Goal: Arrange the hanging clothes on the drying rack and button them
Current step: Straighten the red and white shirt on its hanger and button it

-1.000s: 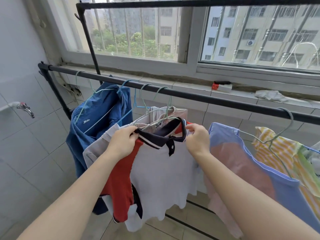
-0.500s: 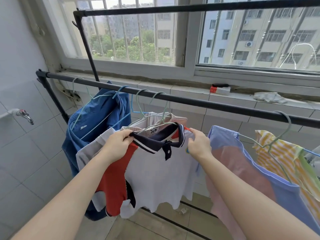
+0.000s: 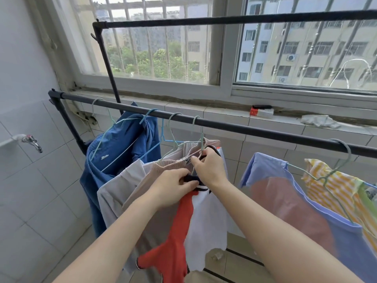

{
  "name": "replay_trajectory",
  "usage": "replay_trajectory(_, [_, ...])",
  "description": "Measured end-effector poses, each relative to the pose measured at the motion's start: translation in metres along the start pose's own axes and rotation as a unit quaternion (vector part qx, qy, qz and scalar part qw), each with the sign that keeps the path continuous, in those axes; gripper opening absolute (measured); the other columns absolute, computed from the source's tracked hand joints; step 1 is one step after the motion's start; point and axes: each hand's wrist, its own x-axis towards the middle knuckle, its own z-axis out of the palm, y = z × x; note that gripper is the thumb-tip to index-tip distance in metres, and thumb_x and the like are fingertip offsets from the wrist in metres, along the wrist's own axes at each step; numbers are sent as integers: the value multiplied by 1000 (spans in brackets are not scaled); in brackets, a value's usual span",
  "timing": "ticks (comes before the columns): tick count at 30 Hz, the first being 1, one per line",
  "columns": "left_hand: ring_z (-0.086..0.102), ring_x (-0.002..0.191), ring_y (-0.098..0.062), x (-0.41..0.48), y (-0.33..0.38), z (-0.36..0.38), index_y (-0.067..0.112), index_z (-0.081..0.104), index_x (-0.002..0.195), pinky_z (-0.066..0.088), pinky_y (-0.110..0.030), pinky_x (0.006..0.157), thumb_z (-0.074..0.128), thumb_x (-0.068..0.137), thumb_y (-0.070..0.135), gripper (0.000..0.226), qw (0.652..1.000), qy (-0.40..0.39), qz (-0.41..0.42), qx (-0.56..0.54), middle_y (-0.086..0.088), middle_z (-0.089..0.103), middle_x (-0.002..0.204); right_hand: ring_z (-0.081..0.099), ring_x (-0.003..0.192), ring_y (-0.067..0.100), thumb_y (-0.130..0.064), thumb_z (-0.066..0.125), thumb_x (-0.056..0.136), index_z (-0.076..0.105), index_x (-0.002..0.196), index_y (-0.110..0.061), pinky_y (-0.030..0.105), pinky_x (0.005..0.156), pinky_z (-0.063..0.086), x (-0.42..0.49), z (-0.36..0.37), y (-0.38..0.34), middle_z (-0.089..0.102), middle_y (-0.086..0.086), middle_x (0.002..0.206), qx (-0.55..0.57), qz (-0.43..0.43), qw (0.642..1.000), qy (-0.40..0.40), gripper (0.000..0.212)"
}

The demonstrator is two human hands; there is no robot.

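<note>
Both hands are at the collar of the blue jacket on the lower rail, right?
No. The head view shows the left hand and right hand at the collar of the red and white shirt on the lower rail; the blue jacket hangs untouched.

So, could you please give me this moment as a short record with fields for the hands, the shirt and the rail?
left hand: pinches the navy collar of the red and white polo shirt
right hand: grips the same collar, just above
rail: black, carries the hangers
other clothes: blue jacket at left, beige top behind the polo, lilac shirt and yellow striped top at right
buttons: hidden by the hands
</note>
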Motion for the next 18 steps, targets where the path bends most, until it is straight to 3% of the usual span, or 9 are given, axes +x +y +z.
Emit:
replay_trajectory(4, [49,67,-10,-8,8,7,14,60,79,39,-27,64,55,88,45,33,997,-54,52,-2,0,57,79,62,86,32,-14,45,92,61,87,-2,42,83,48,8,-6,3,68,16,83,15,20,998,64,21])
replay_trajectory(7, [47,82,-17,-13,16,15,20,46,68,43,-34,76,56,89,39,30,991,-19,121,58,1,42,86,63,89,33,-15,44,94,63,92,-1,40,84,48,14,-15,6,69,18,88,0,30,996,88,24])
replay_trajectory(10, [43,87,-24,-16,25,19,12,52,70,41,-38,79,59,89,32,28,972,20,212,95,-2,40,90,64,83,33,-14,46,93,65,84,-2,41,81,50,21,-25,4,69,17,80,9,21,994,105,25])
replay_trajectory(14, [45,90,-27,-11,36,19,5,57,75,41,-39,80,59,89,29,29,964,47,240,101,-9,49,96,58,52,17,-14,49,92,56,57,-17,30,64,52,37,-36,-5,60,1,50,64,40,989,126,36])
replay_trajectory(18, [45,94,-28,-6,40,20,5,59,81,39,-38,80,56,91,33,29,966,43,228,119,-10,50,101,48,38,13,-11,49,90,64,73,-6,24,44,42,59,-43,3,62,4,51,150,143,971,120,24])
